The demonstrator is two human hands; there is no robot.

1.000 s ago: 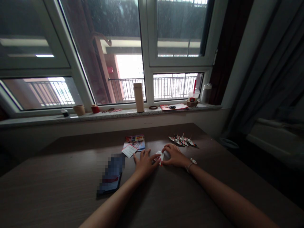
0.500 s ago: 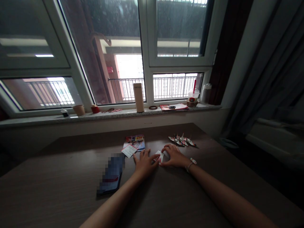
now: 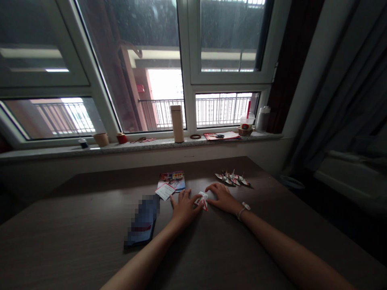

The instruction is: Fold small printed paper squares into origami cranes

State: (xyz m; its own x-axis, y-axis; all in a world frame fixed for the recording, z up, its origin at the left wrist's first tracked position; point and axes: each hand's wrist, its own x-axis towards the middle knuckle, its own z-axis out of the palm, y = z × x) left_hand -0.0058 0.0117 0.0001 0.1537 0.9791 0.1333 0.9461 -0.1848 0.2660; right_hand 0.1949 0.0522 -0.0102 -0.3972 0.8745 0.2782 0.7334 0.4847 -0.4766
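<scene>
Folded paper (image 3: 203, 198) is located at lower centre of frame, touched by the left hand (image 3: 184, 209); whether pinched cannot be told. The right hand (image 3: 223, 198) is unclenched. Creases may be skewed by uneven pressure.

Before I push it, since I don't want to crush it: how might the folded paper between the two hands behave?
The folded paper is probably light, being a small paper piece. Its angular folds suggest some stiffness, though pressing could crumple it. Lying low on the tabletop, it would likely slide rather than roll.
</scene>
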